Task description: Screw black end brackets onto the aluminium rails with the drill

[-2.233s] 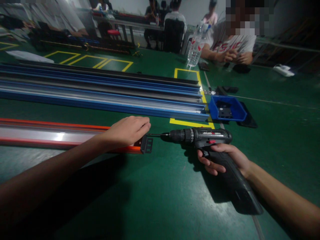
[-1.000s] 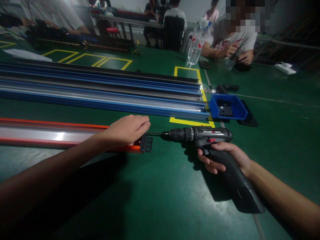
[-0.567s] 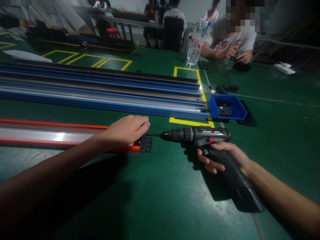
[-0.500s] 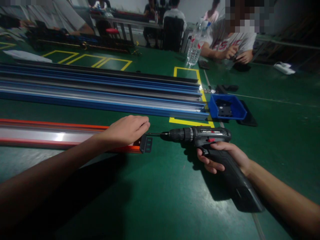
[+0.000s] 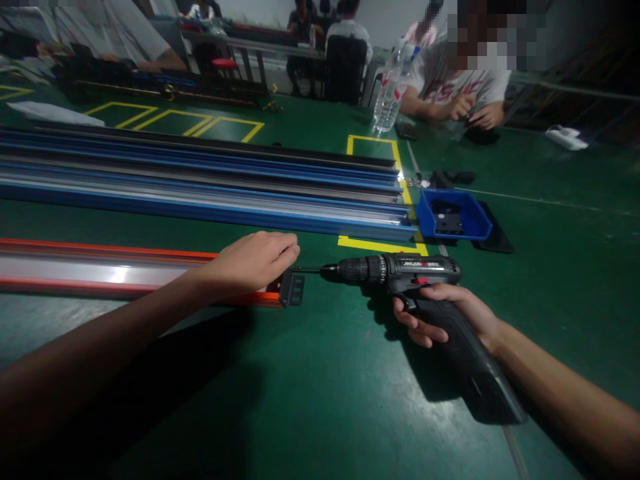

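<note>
My right hand [image 5: 453, 310] is wrapped around the grip of a black cordless drill [image 5: 425, 268], which lies on its side with its bit pointing left. The bit's tip meets the end of a long orange metal profile [image 5: 115, 270], beside a black slotted end bracket [image 5: 295, 291]. Over that same end lies my left hand [image 5: 257, 260], palm down, fingers bent and closed on the profile and its end piece. Its fingertips are partly hidden, and so is the exact spot where the bit touches.
Several blue and black profiles [image 5: 210, 180] lie parallel beyond the orange one. Right of them stands a blue bin [image 5: 427, 217] holding black parts. Water bottles [image 5: 387, 100] stand farther back, near a seated person [image 5: 470, 100]. Yellow tape [image 5: 373, 138] marks the green table.
</note>
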Available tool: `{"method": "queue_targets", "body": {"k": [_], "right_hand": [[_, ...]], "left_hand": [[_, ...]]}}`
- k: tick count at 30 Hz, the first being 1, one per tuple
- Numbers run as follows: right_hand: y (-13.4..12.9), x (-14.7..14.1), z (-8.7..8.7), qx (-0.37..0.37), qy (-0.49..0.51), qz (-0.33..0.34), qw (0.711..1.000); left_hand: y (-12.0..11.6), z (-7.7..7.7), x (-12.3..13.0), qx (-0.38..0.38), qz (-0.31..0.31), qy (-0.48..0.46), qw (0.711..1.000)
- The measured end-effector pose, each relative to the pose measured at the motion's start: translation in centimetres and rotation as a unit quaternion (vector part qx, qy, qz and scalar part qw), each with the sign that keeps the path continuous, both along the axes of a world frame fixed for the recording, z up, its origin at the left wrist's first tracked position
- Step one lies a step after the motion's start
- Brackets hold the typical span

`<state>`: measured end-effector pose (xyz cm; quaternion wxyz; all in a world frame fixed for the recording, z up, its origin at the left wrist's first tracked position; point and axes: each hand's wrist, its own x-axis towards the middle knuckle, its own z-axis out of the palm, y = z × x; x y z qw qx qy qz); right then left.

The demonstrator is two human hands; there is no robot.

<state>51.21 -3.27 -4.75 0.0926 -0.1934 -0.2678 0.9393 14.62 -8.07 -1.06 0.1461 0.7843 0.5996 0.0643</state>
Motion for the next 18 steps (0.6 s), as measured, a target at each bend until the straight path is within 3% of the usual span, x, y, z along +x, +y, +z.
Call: {"method": "queue_targets", "body": {"k": [18], "right_hand": [[0.03, 0.12, -0.27, 0.001, 0.003, -0.001, 1.000]], "left_hand": [[-0.05, 0.18, 0.22, -0.011, 0.013, -0.004, 1.000]]}}
